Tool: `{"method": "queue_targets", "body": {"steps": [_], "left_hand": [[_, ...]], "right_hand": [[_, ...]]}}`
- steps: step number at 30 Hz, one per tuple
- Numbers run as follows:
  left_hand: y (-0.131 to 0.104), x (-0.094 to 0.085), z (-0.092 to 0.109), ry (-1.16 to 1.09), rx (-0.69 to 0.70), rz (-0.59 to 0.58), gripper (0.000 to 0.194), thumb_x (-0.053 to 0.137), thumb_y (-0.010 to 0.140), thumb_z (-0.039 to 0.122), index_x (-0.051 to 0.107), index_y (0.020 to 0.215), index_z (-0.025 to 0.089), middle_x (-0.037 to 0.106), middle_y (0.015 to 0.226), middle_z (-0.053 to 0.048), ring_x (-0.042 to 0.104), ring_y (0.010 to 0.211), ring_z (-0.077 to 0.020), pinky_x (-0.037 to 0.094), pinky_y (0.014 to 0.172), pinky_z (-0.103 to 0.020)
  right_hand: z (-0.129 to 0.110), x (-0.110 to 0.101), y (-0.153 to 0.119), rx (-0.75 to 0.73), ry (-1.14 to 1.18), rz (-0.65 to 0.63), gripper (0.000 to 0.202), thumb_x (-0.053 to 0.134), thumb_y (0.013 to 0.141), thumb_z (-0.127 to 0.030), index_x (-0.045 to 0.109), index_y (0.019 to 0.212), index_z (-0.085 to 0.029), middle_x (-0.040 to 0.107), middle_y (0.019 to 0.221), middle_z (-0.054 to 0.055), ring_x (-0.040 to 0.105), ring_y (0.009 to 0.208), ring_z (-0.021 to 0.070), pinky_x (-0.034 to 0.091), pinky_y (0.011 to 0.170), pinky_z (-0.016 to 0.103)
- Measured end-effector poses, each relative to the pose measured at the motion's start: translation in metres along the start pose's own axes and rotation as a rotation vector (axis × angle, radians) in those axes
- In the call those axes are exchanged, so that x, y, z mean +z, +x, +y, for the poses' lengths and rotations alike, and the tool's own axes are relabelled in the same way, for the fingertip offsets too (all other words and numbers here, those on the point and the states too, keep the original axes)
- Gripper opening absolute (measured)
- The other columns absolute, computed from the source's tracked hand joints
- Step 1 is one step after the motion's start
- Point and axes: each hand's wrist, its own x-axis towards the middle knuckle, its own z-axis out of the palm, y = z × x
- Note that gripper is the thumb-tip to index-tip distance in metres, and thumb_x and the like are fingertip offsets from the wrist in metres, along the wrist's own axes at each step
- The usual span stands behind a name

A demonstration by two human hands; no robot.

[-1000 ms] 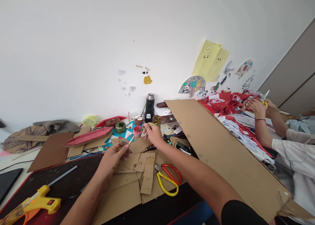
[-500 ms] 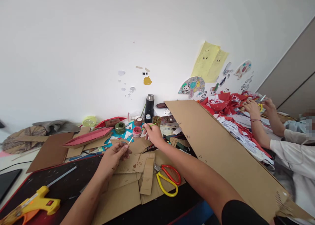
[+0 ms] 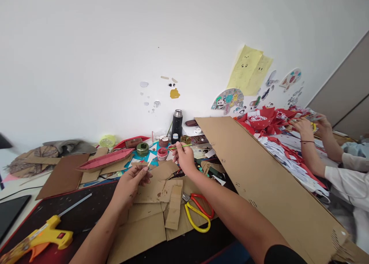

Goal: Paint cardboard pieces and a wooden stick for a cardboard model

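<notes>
My left hand [image 3: 135,181], low over the cardboard, is closed in a pinch around a thin pale stick [image 3: 150,162] that points up. Between the fingers of my right hand [image 3: 184,157] is a slim green-handled paintbrush [image 3: 186,145]. The brush lies nearly level, its tip end toward an open jar of red paint [image 3: 162,153]; whether it touches the paint I cannot tell. Below my hands lie cut pieces of brown cardboard [image 3: 144,225], some with brown stains. Scissors [image 3: 198,213] with red and yellow handles rest on them, beside a narrow cardboard strip [image 3: 174,208].
A green paint jar [image 3: 142,149], a brown paint jar [image 3: 163,141] and a black flask [image 3: 177,123] stand near the wall. Left are a pink-lined cardboard boat [image 3: 105,159] and a yellow glue gun [image 3: 47,235]. A large cardboard sheet [image 3: 259,183] slopes at right; beyond it another person's hands [image 3: 302,127] work.
My right hand has drawn slightly right with the paintbrush, which now lies more level. The stick in my left hand has dipped a little. The view has shifted slightly.
</notes>
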Motion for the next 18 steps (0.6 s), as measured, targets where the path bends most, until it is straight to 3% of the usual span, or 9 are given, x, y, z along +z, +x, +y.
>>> {"method": "queue_targets", "body": {"steps": [6,9,14,18], "left_hand": [[0.004,-0.006,-0.005,-0.091,-0.018,0.150,0.065,0.096,0.055,0.075,0.074,0.084,0.021,0.077,0.073,-0.005,0.063,0.058,-0.0173,0.047,0.055,-0.029],[0.004,-0.006,-0.007,-0.136,-0.057,0.210,0.064,0.097,0.053,0.071,0.072,0.083,0.020,0.074,0.071,-0.004,0.060,0.054,-0.0150,0.044,0.050,-0.027],[0.001,-0.004,-0.006,-0.169,-0.111,0.233,0.062,0.098,0.053,0.064,0.072,0.085,0.019,0.073,0.071,-0.002,0.060,0.054,-0.0136,0.042,0.047,-0.025],[-0.002,-0.001,-0.005,-0.153,-0.142,0.226,0.058,0.096,0.059,0.062,0.072,0.090,0.019,0.072,0.071,-0.002,0.060,0.055,-0.0142,0.041,0.046,-0.025]], "right_hand": [[-0.026,0.002,-0.013,0.055,0.259,-0.029,0.067,0.073,0.087,-0.087,0.067,0.089,-0.020,0.067,0.064,-0.001,0.059,0.041,0.0126,0.035,0.036,0.023],[-0.033,0.003,-0.018,0.072,0.324,-0.046,0.069,0.076,0.083,-0.089,0.064,0.082,-0.021,0.060,0.054,-0.003,0.057,0.038,0.0131,0.034,0.035,0.022],[-0.025,0.000,-0.029,0.131,0.387,-0.053,0.072,0.078,0.079,-0.092,0.062,0.080,-0.022,0.058,0.051,-0.004,0.051,0.034,0.0115,0.034,0.033,0.021],[-0.020,-0.010,-0.034,0.135,0.374,-0.111,0.072,0.079,0.078,-0.092,0.066,0.085,-0.022,0.060,0.051,-0.004,0.055,0.036,0.0129,0.035,0.032,0.020]]}}
